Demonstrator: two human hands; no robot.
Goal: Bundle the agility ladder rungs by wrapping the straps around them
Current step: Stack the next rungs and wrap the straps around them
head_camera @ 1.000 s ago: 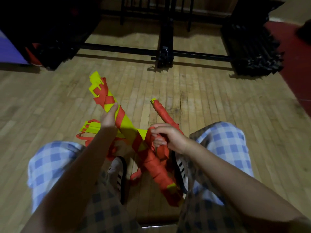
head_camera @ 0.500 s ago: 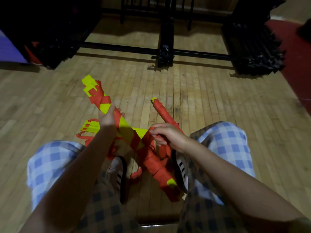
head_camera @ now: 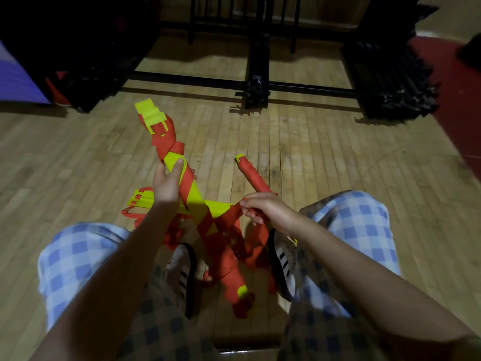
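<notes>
Strap wrapping, bundle held.
Left hand (head_camera: 166,187) grips the yellow plastic rung bundle (head_camera: 194,201); right hand (head_camera: 265,208) pinches the orange fabric strap (head_camera: 229,217) beside it.

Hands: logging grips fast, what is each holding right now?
Left hand: closed around the rung bundle.
Right hand: pinching the red strap.

No readable text anywhere, perhaps owing to dim, blurred view.

Bare wooden floor (head_camera: 325,157) ahead of both hands; black metal frame (head_camera: 256,84) stands beyond; knees flank both wrists.
</notes>
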